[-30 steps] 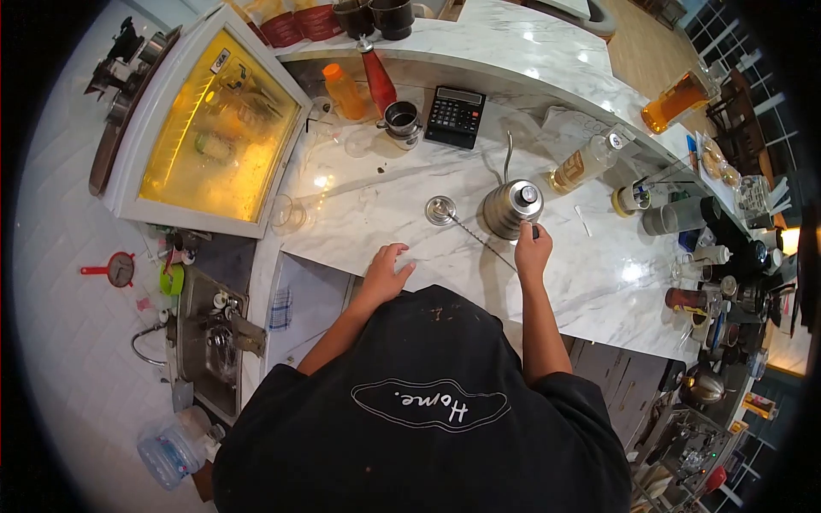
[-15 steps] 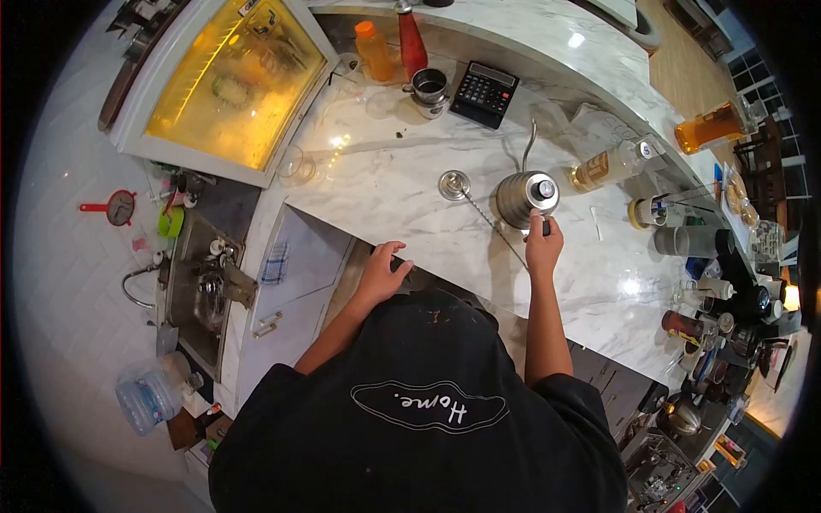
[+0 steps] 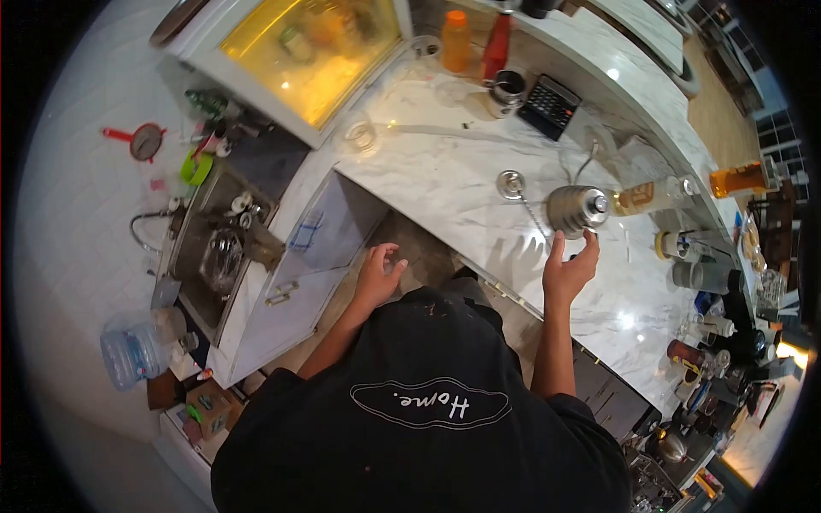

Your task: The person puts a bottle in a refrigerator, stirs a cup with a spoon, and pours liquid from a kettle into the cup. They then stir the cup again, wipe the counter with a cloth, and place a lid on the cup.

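A steel gooseneck kettle [image 3: 571, 209] stands on the marble counter, its thin spout pointing away from me. My right hand [image 3: 570, 272] is open just on the near side of it, thumb and fingers apart, fingertips close to the kettle's base in this view. Left of the kettle lies a twisted bar spoon [image 3: 532, 214], beside a round metal piece [image 3: 511, 184]. My left hand [image 3: 377, 278] hangs in front of the counter edge over the floor gap, holding nothing, fingers loosely curled and apart.
Behind the kettle are a clear bottle [image 3: 643, 198], a calculator [image 3: 550, 107], a metal cup [image 3: 508, 92], a red bottle [image 3: 497, 50] and an orange bottle [image 3: 456, 43]. A glass [image 3: 357, 138] stands at the counter's left. The sink [image 3: 190, 286] is further left.
My right hand has let go of the kettle handle and its fingers have spread. The whole view has swung, shifting the counter and its things to the right.
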`<state>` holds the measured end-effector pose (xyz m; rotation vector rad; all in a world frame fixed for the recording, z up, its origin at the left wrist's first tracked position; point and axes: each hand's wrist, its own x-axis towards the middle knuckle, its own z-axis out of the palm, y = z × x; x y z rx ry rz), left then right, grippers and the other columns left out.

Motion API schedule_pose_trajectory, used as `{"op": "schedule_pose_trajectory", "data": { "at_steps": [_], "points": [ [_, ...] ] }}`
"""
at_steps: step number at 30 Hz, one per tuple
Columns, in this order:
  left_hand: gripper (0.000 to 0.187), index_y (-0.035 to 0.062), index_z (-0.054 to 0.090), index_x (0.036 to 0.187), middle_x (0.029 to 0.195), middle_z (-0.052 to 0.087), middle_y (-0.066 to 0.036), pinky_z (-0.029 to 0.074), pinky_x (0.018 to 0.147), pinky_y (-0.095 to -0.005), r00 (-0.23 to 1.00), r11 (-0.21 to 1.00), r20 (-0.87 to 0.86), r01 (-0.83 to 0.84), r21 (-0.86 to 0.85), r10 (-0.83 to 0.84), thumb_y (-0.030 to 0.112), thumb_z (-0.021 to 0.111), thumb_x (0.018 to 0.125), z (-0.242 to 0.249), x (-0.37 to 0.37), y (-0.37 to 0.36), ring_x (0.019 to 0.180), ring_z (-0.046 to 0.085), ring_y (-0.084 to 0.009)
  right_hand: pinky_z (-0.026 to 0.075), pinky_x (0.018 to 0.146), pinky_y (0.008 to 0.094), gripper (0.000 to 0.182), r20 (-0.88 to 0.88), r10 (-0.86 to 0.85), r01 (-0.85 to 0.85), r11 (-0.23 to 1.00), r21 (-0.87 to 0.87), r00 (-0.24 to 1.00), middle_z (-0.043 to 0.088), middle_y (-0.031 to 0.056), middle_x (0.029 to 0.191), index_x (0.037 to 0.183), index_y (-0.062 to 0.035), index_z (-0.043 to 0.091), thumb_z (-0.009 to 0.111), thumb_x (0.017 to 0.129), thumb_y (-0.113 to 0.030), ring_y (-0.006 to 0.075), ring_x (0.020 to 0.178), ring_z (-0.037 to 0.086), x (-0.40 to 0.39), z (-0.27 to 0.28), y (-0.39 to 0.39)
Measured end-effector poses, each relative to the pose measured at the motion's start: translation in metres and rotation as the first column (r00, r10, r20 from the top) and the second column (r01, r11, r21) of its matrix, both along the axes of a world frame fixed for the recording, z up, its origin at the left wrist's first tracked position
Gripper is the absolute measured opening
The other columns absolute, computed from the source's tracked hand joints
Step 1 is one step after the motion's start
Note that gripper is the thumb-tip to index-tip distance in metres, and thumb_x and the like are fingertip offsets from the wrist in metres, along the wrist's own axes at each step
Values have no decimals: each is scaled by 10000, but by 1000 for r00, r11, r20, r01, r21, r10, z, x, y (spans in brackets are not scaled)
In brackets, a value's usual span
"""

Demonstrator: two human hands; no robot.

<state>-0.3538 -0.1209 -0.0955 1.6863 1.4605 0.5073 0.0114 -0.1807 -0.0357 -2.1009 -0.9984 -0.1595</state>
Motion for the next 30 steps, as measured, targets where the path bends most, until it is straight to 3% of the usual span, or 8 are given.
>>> {"op": "schedule_pose_trajectory", "data": {
  "at_steps": [3, 7, 10, 11, 15, 18, 24, 30],
  "points": [
    [423, 45, 606, 1279, 1239, 609, -157, 528, 948, -399, 998, 998, -17, -62, 15, 63, 238, 734, 925, 2, -45, -12, 1095, 640, -298, 331, 1107, 545, 586, 66, 26, -21, 997, -79, 997, 643, 198, 1292, 1363, 25, 537, 728, 947, -341, 391, 1209, 597, -40, 2, 17],
    [420, 42, 606, 1278, 1239, 616, -153, 527, 946, -395, 989, 988, -1, -151, 34, 151, 238, 732, 929, 9, -109, -25, 1086, 640, -291, 463, 1011, 482, 612, -72, 113, -118, 991, -63, 991, 678, 206, 1258, 1436, -47, 484, 744, 952, -317, 396, 1153, 642, -101, -2, 35],
    [426, 39, 598, 1290, 1226, 623, -141, 527, 921, -392, 978, 974, -6, -209, 91, 210, 240, 726, 937, 4, -162, -31, 1038, 643, -268, 386, 1076, 527, 642, -274, 150, -169, 985, -44, 950, 717, 184, 1190, 1481, -60, 442, 711, 962, -325, 389, 1143, 655, -148, 2, 50],
    [427, 39, 598, 1289, 1219, 627, -139, 528, 913, -391, 972, 966, -5, -233, 110, 235, 241, 728, 936, 3, -179, -32, 1030, 642, -263, 456, 1014, 500, 612, -281, 166, -178, 984, -18, 945, 728, 199, 1151, 1458, -52, 471, 719, 956, -299, 395, 1111, 671, -167, 3, 54],
    [395, 52, 625, 1245, 1191, 638, -150, 529, 904, -395, 932, 927, 12, -362, 95, 363, 227, 743, 911, 5, -239, -34, 1024, 643, -279, 515, 947, 469, 544, -322, 305, -345, 936, -75, 896, 725, 219, 1131, 1395, -43, 546, 734, 944, -281, 389, 1108, 682, -232, -14, 70],
    [395, 52, 625, 1237, 1171, 640, -149, 527, 890, -392, 902, 894, 31, -431, 120, 431, 220, 752, 903, 3, -280, -35, 997, 637, -270, 518, 944, 467, 497, -391, 359, -447, 880, -160, 848, 734, 201, 1129, 1346, -51, 578, 732, 938, -288, 385, 1102, 689, -288, -24, 81],
    [405, 50, 615, 1245, 1143, 634, -151, 527, 883, -392, 859, 849, -3, -505, 152, 512, 206, 758, 900, -15, -349, -48, 976, 633, -268, 522, 950, 477, 468, -455, 588, -705, 696, -137, 669, 732, 200, 1142, 1271, -38, 619, 746, 914, -313, 383, 1094, 689, -395, -76, 110],
    [406, 46, 612, 1247, 1142, 636, -149, 530, 873, -396, 829, 821, 7, -554, 138, 559, 198, 756, 899, -23, -385, -52, 959, 629, -271, 486, 973, 527, 606, -314, 761, -823, 523, -221, 568, 666, 179, 1262, 1312, -53, 595, 795, 859, -402, 378, 1202, 610, -494, -95, 144]
  ]
}}
